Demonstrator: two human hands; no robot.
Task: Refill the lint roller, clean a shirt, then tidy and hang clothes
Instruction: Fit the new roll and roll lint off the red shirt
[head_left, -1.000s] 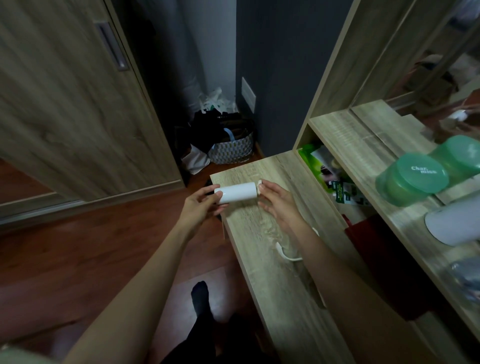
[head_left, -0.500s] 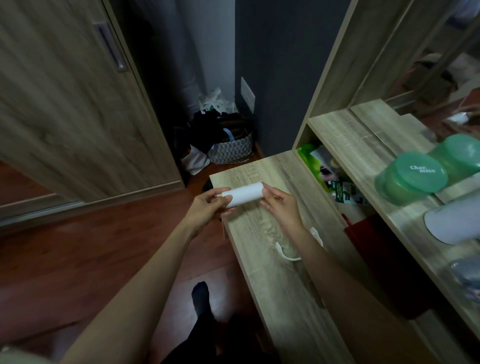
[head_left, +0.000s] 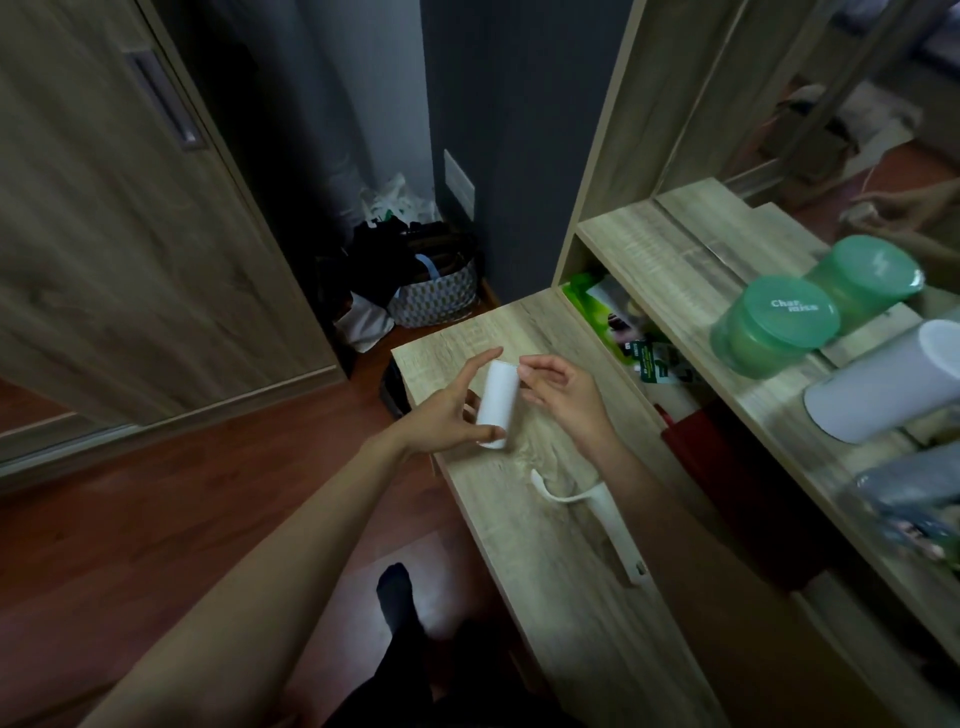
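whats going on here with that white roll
A person holds a white lint roller refill over the wooden counter. The left hand grips its side, and the right hand picks at its upper edge. The bare lint roller handle lies on the counter, not yet refilled.

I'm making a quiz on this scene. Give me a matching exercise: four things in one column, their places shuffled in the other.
1 white cylindrical refill roll
2 white plastic roller handle
3 green lidded tub
4 patterned woven basket

a on the floor
b on the upper shelf
c in the left hand
d on the wooden bench

Pairs: 1-c, 2-d, 3-b, 4-a
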